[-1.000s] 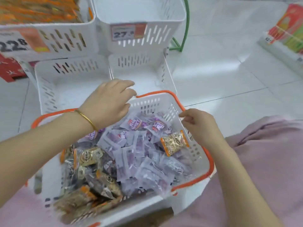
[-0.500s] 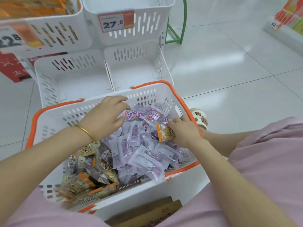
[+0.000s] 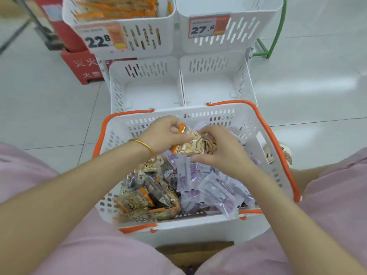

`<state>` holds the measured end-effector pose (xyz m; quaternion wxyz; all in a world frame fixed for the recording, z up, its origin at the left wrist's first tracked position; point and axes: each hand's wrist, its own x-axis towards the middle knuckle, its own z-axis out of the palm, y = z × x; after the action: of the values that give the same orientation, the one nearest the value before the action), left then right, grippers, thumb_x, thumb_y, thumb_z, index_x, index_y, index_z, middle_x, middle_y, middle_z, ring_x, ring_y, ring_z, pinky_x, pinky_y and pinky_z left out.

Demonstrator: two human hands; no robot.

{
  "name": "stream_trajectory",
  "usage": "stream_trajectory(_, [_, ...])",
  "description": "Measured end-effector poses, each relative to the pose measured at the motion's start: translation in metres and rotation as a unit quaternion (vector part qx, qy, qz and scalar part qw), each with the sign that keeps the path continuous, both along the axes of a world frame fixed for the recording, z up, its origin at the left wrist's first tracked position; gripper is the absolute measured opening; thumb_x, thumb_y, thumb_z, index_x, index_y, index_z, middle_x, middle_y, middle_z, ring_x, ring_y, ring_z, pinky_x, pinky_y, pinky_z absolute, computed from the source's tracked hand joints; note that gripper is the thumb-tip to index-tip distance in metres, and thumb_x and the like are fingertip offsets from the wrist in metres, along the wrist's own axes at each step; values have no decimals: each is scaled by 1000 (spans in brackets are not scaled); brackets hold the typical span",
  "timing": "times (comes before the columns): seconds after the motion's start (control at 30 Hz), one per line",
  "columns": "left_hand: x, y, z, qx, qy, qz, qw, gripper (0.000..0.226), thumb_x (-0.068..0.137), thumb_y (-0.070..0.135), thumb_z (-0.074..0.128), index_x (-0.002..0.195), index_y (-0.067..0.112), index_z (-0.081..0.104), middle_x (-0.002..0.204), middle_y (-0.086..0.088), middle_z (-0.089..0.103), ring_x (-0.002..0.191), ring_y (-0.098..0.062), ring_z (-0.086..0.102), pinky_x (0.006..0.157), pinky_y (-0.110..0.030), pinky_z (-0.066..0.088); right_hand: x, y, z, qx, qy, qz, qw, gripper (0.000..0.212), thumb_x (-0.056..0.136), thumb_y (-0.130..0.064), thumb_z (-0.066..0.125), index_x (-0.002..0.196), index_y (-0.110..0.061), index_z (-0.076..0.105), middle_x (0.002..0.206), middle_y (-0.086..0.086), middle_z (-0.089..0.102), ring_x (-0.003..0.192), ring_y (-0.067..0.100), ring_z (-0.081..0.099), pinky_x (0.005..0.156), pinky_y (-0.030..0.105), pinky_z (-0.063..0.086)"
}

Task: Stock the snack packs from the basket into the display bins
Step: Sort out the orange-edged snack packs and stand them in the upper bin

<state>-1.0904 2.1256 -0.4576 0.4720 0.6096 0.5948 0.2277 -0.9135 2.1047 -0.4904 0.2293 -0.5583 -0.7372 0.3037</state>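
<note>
1. Pale, glossy floor tiles (image 3: 297,86) surround the work spot. A person in pink clothing (image 3: 99,255) sits low with a white basket (image 3: 198,114) between the knees.
2. Nearest in the basket, brown-and-gold packs (image 3: 143,195) are heaped on the left and purple packs (image 3: 218,193) on the right. Both piles are deep, so I judge the stocking has barely started.
3. Half a second ago the right hand was just reaching a gold pack that lay among the purple ones, and the left hand hovered over the pile. Now that gold pack (image 3: 190,146) is up off the pile, between both hands, over the far half of the basket. One item is picked and ready to go to a bin.
4. The left hand (image 3: 164,133), with a gold bangle (image 3: 143,144) at the wrist, pinches the pack's orange-edged upper left corner between thumb and curled fingers.
5. The right hand (image 3: 220,149) curls round the pack's right side and grips it too. Neither hand is open.
6. Just beyond the basket stand two lower bins, the left one (image 3: 147,68) and the right one (image 3: 214,64), with nothing visible in them.
7. Above them, the upper left bin (image 3: 139,40) holds orange-edged packs and has a 22.8 price tag (image 3: 97,39). The upper right bin (image 3: 248,26) is tagged 27.6 (image 3: 202,28).
8. The held pack looks like the stock in the upper left bin, so that bin is the likely target.
</note>
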Motion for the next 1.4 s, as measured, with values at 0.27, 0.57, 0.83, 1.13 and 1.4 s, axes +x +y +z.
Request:
stream_trajectory(0.27, [-55, -18, -9, -54, -120, 127, 983, 9, 88, 6, 62, 90, 10, 54, 80, -8, 66, 69, -15, 62, 64, -26, 55, -52, 12, -8, -309, 389, -93, 863, 40, 81, -14, 71, 117, -9, 56, 116, 15, 61, 88, 21, 66, 67, 35, 59])
stream_trajectory(0.57, [-94, 1, -82, -42, 111, 142, 983, 18, 92, 5, 53, 108, 11, 55, 117, -10, 59, 100, -20, 60, 87, -31, 50, -47, 32, -25, -126, 159, -161, 966, 17, 89, -18, 65, 95, -3, 63, 86, 22, 64, 56, 21, 65, 64, 49, 57])
stream_trajectory(0.83, [-114, 7, -145, -46, 355, 5, 934, 69, 85, 18, 66, 144, 19, 31, 148, -13, 31, 132, -29, 37, 106, -36, 34, -50, 30, -35, -180, 186, -120, 958, 25, 90, -17, 63, 96, 6, 59, 87, 28, 56, 60, 17, 59, 61, 37, 59])
stream_trajectory(1.13, [-114, 13, -146, -57, 288, 112, 949, 39, 84, 9, 64, 119, 14, 48, 90, -7, 57, 89, -29, 59, 70, -34, 45, -50, 31, -40, -246, 262, -109, 927, 12, 91, -13, 62, 100, -6, 63, 80, 2, 62, 69, 15, 59, 56, 24, 56])
stream_trajectory(1.4, [-113, 15, -105, -13, 157, 154, 975, 29, 90, 3, 54, 118, 7, 47, 80, 0, 50, 70, -14, 49, 57, -21, 40, -48, 33, -36, -233, 271, -125, 926, 10, 91, -17, 62, 84, -11, 67, 73, 5, 60, 60, 17, 54, 50, 21, 49])
